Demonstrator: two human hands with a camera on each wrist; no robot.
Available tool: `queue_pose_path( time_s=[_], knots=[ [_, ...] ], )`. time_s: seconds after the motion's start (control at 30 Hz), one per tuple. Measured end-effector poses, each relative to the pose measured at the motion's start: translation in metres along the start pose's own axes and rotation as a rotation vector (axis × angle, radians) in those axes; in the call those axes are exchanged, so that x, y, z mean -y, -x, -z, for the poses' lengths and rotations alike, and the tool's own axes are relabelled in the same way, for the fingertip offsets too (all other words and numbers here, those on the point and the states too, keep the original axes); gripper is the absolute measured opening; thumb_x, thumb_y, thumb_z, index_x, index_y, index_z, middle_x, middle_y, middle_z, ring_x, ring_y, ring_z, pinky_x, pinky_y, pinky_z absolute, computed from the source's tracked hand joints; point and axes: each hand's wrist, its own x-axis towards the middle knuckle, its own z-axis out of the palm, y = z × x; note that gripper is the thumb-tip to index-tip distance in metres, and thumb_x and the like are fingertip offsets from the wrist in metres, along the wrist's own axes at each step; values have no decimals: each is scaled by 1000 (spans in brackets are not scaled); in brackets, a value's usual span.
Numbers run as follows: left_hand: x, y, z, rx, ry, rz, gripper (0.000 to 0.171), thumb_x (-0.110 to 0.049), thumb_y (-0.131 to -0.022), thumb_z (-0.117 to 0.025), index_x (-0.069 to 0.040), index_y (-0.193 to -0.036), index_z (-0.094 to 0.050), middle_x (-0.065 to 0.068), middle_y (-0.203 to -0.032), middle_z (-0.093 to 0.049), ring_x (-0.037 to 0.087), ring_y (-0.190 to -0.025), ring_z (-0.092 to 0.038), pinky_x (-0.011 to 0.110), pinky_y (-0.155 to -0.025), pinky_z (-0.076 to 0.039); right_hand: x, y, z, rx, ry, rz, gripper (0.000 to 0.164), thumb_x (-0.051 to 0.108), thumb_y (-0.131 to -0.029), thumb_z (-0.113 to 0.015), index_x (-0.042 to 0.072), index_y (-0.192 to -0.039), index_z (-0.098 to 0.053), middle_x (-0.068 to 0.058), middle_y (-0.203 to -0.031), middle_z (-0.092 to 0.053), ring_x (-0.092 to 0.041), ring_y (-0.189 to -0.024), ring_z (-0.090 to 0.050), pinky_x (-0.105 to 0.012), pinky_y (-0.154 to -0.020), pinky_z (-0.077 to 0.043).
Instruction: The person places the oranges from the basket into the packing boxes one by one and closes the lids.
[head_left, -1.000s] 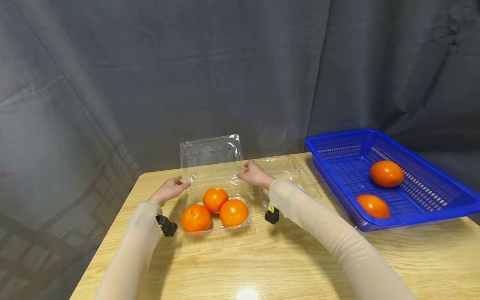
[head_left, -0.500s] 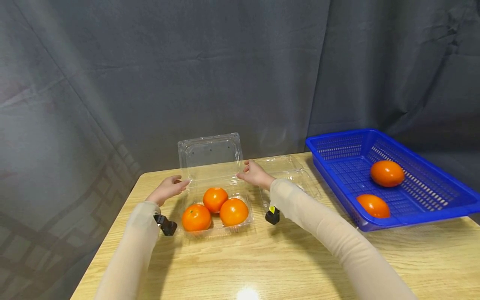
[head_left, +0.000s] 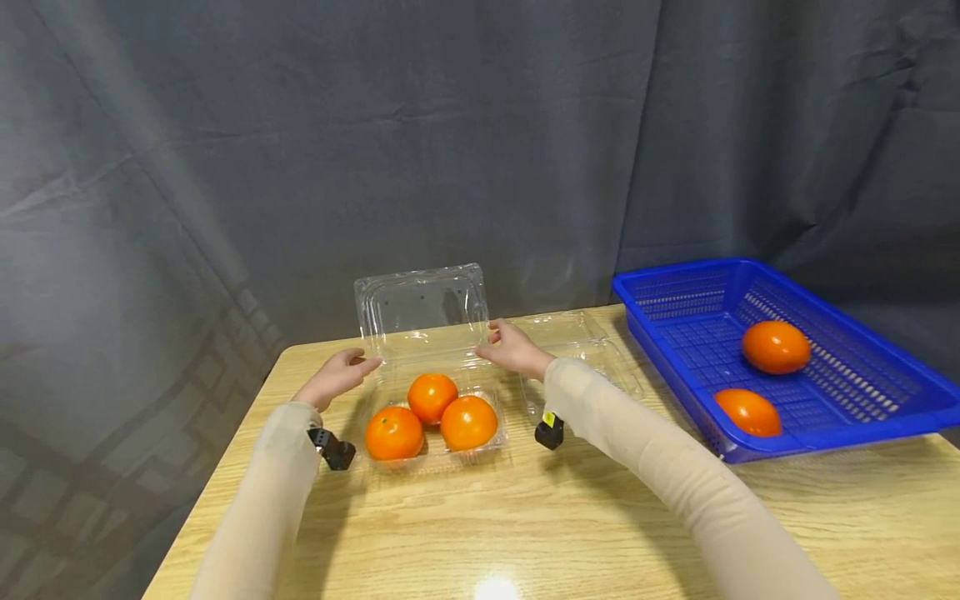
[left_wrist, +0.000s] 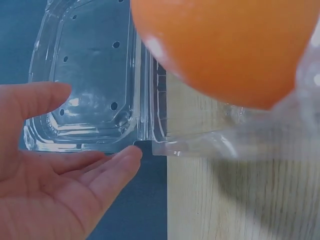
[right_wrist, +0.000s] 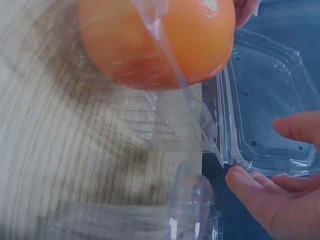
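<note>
A clear plastic clamshell box stands with its lid (head_left: 420,302) raised at the back. Three oranges (head_left: 394,433) sit in its base (head_left: 498,442). At the lid's left lower corner is my left hand (head_left: 337,381), fingers extended by the hinge. My right hand (head_left: 513,350) mirrors it at the right corner. In the left wrist view the fingertips (left_wrist: 131,152) lie right at the hinge end and the thumb overlaps the lid. The right wrist view has the fingertips (right_wrist: 237,175) at the other hinge end, thumb apart from the fingers.
Close to the right hand, a second clear clamshell (head_left: 611,367) lies on the wooden table (head_left: 420,533). A blue perforated basket (head_left: 675,367) holding two orange fruits (head_left: 776,347) stands at the right. Behind the table hangs a dark grey curtain (head_left: 450,150).
The lid's top edge has risen slightly and spread a little to the left. My left hand has shifted slightly; the right hand and the oranges stay nearly in place.
</note>
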Motion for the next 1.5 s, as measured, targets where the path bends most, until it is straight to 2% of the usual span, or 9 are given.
queue_pose_path(
  time_s=[0.17,0.7,0.73,0.93,0.97,1.13,1.5],
  knots=[
    [-2,-1,0,-36,7,1,74,-40,-98,-42,7,-146,-11,32,-149,-21,46,-136,-26,58,-112,-26,0,2,2,10,1,12,65,21,-88,-61,-4,-140,-31,-24,-130,-50,-36,-116,-53,-43,-100,-46],
    [-8,1,2,-111,64,-39,74,-33,-98,-43,-8,-151,3,30,-149,-21,47,-135,-28,60,-110,-28,3,2,5,-8,-20,24,64,20,-87,-62,1,-139,-31,-22,-132,-49,-35,-117,-53,-41,-100,-47],
    [-8,2,2,-115,66,-43,75,-32,-98,-43,-8,-151,4,30,-149,-21,47,-135,-28,60,-110,-28,0,0,5,-17,-12,51,64,22,-86,-64,1,-138,-32,-22,-128,-51,-34,-113,-55,-39,-95,-50],
    [-10,3,4,-136,80,-79,75,-27,-99,-44,-9,-150,7,32,-148,-20,47,-134,-28,60,-109,-30,3,4,9,-18,-14,78,66,22,-85,-64,0,-138,-31,-23,-128,-50,-34,-112,-58,-39,-93,-51],
    [-10,3,4,-138,82,-83,75,-27,-99,-44,-10,-150,8,32,-148,-20,47,-135,-28,60,-109,-30,7,7,9,-10,-20,59,65,19,-86,-63,0,-139,-30,-24,-131,-48,-35,-117,-55,-41,-98,-49],
    [-12,3,4,-141,95,-88,78,-28,-98,-45,-15,-150,12,31,-149,-20,47,-135,-28,60,-109,-29,7,9,9,-31,-9,80,64,16,-87,-61,-1,-140,-29,-25,-133,-46,-37,-120,-53,-43,-98,-48],
    [-16,9,4,-170,118,-109,79,-28,-98,-45,-19,-149,15,32,-150,-17,49,-135,-26,61,-109,-29,14,13,11,-60,53,173,69,14,-88,-61,-1,-143,-23,-30,-138,-41,-43,-122,-50,-47,-102,-44]
  ],
)
